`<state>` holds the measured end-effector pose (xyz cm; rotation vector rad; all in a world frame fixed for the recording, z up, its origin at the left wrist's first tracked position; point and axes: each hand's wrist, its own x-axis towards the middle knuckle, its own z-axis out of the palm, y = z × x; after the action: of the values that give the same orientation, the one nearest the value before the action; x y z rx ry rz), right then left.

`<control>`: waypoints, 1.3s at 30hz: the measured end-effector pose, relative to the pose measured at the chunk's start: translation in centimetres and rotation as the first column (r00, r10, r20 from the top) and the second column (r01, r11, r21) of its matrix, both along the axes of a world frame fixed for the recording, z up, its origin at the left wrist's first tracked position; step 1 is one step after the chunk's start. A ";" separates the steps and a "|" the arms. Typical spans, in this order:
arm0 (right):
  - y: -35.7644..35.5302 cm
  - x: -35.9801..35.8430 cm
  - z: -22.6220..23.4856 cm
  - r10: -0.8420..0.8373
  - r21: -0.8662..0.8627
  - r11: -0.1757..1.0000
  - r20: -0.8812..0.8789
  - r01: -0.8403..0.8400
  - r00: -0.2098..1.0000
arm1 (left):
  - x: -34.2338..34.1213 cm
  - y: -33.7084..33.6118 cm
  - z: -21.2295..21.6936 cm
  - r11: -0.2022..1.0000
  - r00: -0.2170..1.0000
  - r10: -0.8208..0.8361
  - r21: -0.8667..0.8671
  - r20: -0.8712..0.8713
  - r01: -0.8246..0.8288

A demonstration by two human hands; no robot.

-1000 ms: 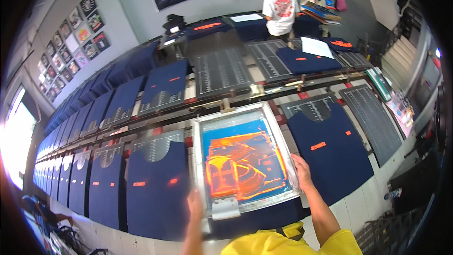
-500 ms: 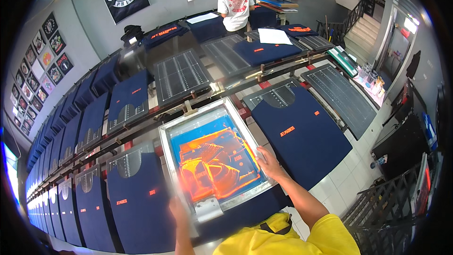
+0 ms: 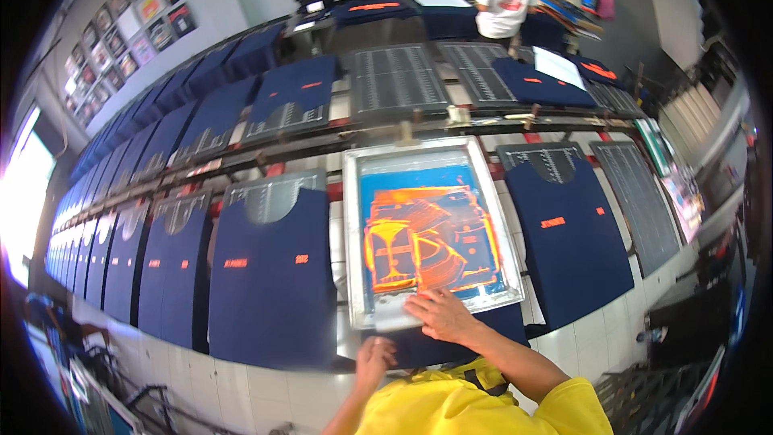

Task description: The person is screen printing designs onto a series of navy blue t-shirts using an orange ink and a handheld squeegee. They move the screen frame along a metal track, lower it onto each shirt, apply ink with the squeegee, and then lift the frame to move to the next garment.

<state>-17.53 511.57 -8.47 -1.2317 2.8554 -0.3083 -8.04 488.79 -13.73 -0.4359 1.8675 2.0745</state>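
Note:
A silver-framed printing screen (image 3: 352, 234) lies over a navy shirt (image 3: 483, 332), its blue mesh smeared with orange ink (image 3: 431, 229). At the screen's near end rests a pale, flat squeegee (image 3: 390, 312). My right hand (image 3: 443, 318) reaches over the near rim, its fingers closed on the squeegee's right end. My left hand (image 3: 374, 360) is just below the near left corner of the screen. Its fingers are curled together and nothing shows in them. Most of the shirt under the screen is hidden.
Navy shirts with small orange prints lie on boards left (image 3: 274, 274) and right (image 3: 568, 225). A bare dark board (image 3: 638, 201) is farther right. Behind a rail (image 3: 298, 142) runs another row of boards, and a person in a white shirt (image 3: 505, 4) stands at the back.
My right hand has left the screen's right rim and moved to the squeegee at its near end. My left hand has come nearer to me. The view has swung left and down.

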 end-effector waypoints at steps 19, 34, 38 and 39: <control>-2.2 -18.8 0.9 -0.201 -0.327 0.920 0.085 0.218 0.976 | -4.0 3.1 -2.3 0.860 0.906 -0.034 0.474 0.421 -0.188; -2.6 -8.8 -0.4 -0.120 -0.197 0.974 -0.024 0.113 0.993 | -4.2 2.2 -1.2 0.841 0.941 -0.185 0.541 0.285 0.001; -3.3 -6.7 0.3 -0.181 -0.224 0.962 -0.103 0.154 0.978 | -4.9 0.2 3.1 0.926 0.938 -0.274 0.323 0.214 0.197; -3.3 -6.8 0.6 -0.178 -0.242 0.959 -0.109 0.147 0.978 | -5.0 0.0 2.7 0.989 0.988 -0.144 0.038 0.051 0.142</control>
<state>-24.30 508.31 -7.92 -1.0836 3.1149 -0.6042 -13.09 488.75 -11.01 -0.3356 1.7754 1.9781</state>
